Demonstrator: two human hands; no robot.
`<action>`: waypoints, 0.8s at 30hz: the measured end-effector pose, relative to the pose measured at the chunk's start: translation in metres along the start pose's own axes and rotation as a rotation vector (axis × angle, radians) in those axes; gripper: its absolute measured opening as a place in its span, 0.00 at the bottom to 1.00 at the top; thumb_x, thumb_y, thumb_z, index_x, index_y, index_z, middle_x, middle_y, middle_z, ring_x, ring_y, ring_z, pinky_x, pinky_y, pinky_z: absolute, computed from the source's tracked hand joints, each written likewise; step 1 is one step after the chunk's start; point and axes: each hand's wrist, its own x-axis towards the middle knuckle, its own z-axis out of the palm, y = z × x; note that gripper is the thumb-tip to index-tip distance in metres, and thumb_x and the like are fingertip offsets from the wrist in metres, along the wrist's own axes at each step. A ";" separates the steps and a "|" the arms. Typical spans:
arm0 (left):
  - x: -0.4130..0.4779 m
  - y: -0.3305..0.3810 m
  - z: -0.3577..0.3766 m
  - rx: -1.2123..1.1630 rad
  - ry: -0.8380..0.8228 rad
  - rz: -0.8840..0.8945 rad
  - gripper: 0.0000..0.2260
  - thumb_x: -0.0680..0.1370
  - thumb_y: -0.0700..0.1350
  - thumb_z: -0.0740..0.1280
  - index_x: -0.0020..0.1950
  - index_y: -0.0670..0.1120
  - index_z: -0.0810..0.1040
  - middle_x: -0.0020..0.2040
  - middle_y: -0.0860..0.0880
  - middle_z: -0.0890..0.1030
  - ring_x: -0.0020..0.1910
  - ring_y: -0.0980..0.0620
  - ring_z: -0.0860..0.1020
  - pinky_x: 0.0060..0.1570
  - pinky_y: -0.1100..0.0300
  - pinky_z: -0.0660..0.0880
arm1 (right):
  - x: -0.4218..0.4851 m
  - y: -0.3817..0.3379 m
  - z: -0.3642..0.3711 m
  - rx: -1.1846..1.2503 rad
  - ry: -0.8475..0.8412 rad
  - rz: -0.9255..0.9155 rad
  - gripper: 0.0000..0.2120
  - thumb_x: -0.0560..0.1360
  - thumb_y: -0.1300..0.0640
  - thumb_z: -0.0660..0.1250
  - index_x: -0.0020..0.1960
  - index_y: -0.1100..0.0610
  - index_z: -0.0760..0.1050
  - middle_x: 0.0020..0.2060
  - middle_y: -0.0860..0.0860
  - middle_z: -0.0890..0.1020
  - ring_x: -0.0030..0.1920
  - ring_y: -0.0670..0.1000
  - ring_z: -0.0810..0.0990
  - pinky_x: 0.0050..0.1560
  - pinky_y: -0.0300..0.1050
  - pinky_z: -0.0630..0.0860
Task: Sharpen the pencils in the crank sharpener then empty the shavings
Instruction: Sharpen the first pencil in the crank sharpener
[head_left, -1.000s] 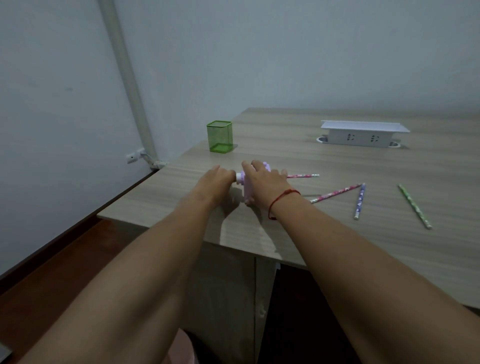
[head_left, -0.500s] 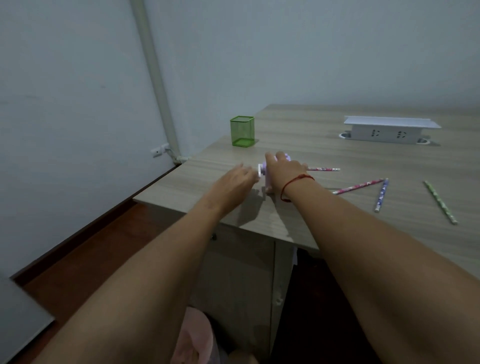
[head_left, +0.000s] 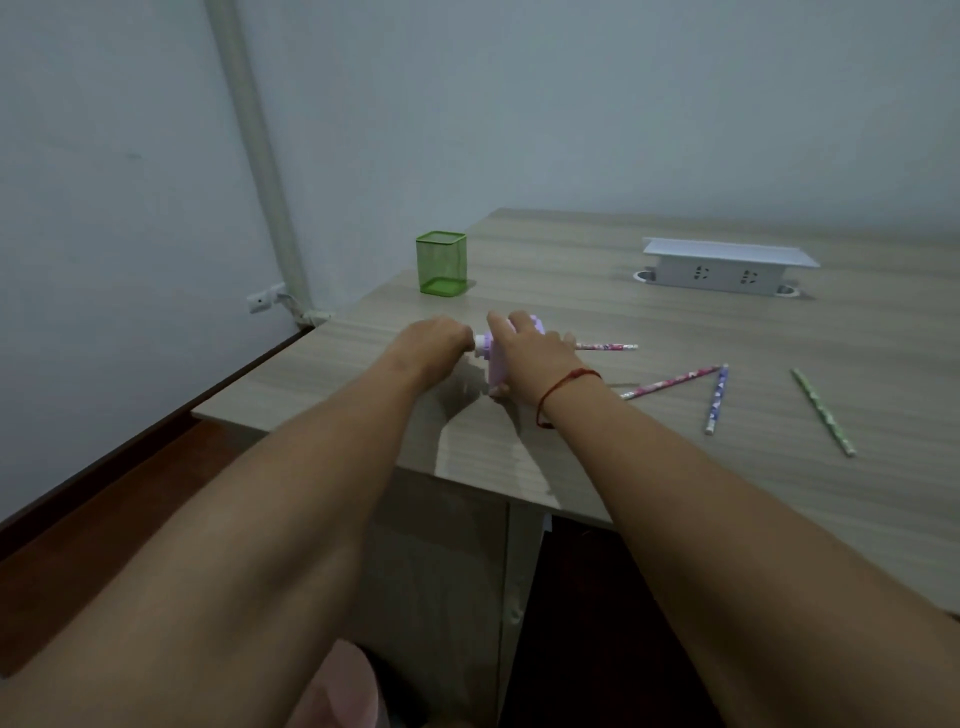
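Gripping the purple crank sharpener (head_left: 496, 371) from above with the right hand (head_left: 530, 358), fingers curled over its top and far side. Closing the left hand (head_left: 431, 343) round the white crank knob (head_left: 480, 343) on the sharpener's left side; fingertips hidden behind the knuckles, so exact pinch not readable

Sharpener position: upright on the wooden desk (head_left: 675, 322), near the front-left corner, base on the surface

Sticking out of the sharpener's right side, level with the desktop: red-and-white patterned pencil (head_left: 608, 346), inner end hidden under the right hand

On the right wrist: red string bracelet (head_left: 566, 384)

Loose on the desk to the right, apart from the sharpener:
- pink pencil (head_left: 670, 383) and purple pencil (head_left: 717, 400), far ends almost touching, forming a V
- green pencil (head_left: 823, 413) further right, alone, lying at an angle

Behind the sharpener, toward the wall: green mesh pencil cup (head_left: 441, 265), upright. At back right: white socket box (head_left: 727, 267) with two outlets facing forward

Off the desk: white pipe (head_left: 260, 156) running up the wall corner, small wall outlet (head_left: 265, 299) just beside its foot. Low between the forearms: pink rounded thing (head_left: 343, 691), only partly visible, kind unclear
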 end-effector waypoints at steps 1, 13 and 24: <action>0.005 -0.004 0.002 0.024 0.026 0.028 0.10 0.77 0.34 0.60 0.52 0.40 0.78 0.51 0.40 0.80 0.54 0.40 0.78 0.52 0.50 0.74 | 0.000 0.001 -0.002 -0.003 0.002 0.001 0.35 0.71 0.54 0.72 0.72 0.53 0.59 0.68 0.54 0.66 0.64 0.62 0.74 0.65 0.61 0.68; 0.010 -0.007 -0.022 0.016 0.254 0.187 0.13 0.78 0.31 0.58 0.59 0.38 0.76 0.56 0.39 0.80 0.57 0.43 0.77 0.70 0.54 0.61 | 0.006 0.000 -0.007 -0.073 -0.037 0.005 0.36 0.72 0.52 0.72 0.74 0.54 0.58 0.69 0.56 0.66 0.66 0.60 0.72 0.58 0.56 0.74; -0.048 0.010 -0.008 -0.033 0.237 0.212 0.08 0.78 0.32 0.62 0.53 0.38 0.78 0.49 0.39 0.82 0.50 0.42 0.80 0.71 0.51 0.63 | 0.002 -0.004 -0.010 -0.074 -0.021 0.001 0.31 0.72 0.53 0.71 0.71 0.54 0.61 0.69 0.56 0.66 0.70 0.59 0.69 0.61 0.55 0.72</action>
